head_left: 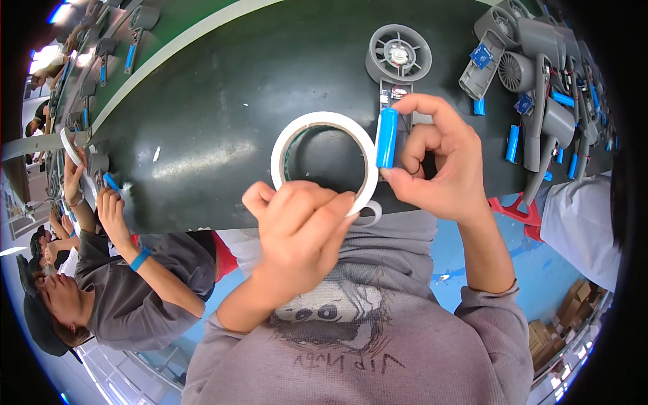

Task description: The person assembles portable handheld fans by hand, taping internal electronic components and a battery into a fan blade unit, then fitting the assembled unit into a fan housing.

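While the left hand (300, 226) pinches the near rim of a white tape roll (324, 158) above the dark worktop (223, 94), the right hand (439, 158) grips a blue cell (386, 138) upright, just right of the roll. A grey fan housing (398, 54) lies farther off, more parts (533, 61) far right.

Both hands raised, fingers (324, 209) pinched

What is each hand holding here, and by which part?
Left hand pinches the white tape roll at its lower rim. Right hand holds a blue cylindrical battery, grip at its lower end.
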The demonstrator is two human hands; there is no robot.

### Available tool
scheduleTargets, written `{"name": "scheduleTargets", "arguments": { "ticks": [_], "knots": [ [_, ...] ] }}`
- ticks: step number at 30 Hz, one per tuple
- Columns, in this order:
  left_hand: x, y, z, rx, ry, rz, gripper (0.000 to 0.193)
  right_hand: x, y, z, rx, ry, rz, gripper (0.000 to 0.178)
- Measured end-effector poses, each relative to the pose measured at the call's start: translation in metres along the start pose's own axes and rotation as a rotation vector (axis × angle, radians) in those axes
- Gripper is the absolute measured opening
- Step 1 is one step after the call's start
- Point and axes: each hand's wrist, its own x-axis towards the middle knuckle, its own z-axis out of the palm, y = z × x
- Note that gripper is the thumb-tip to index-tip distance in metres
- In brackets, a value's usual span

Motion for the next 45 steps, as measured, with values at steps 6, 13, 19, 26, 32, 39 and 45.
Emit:
{"name": "scheduleTargets", "arguments": {
  "ticks": [6,13,19,26,32,39,45],
  "knots": [
    [-0.021,0.015,0.007,0.130,0.037,0.042,0.023,-0.001,0.005,0.000,0.145,0.222,0.008,0.057],
    [0.002,-0.013,-0.016,0.053,-0.137,-0.201,0.039,-0.004,0.011,-0.027,0.337,0.015,-0.020,0.064],
    [0.099,-0.038,0.011,-0.145,0.061,-0.033,0.046,-0.009,-0.012,-0.036,0.025,-0.127,-0.006,0.062],
    [0.142,-0.045,0.032,-0.153,-0.167,0.053,0.054,-0.007,-0.029,-0.046,-0.496,-0.188,-0.140,0.057],
    [0.136,-0.043,0.035,-0.138,-0.065,0.145,0.054,-0.001,-0.029,-0.042,-0.639,-0.230,-0.160,0.055],
    [0.138,-0.037,0.025,-0.107,-0.146,0.124,0.045,0.003,-0.032,-0.036,-0.828,-0.248,-0.142,0.059],
    [0.140,-0.045,0.029,-0.112,-0.082,0.144,0.056,0.003,-0.036,-0.047,-0.582,-0.149,-0.142,0.061]
  ]
}}
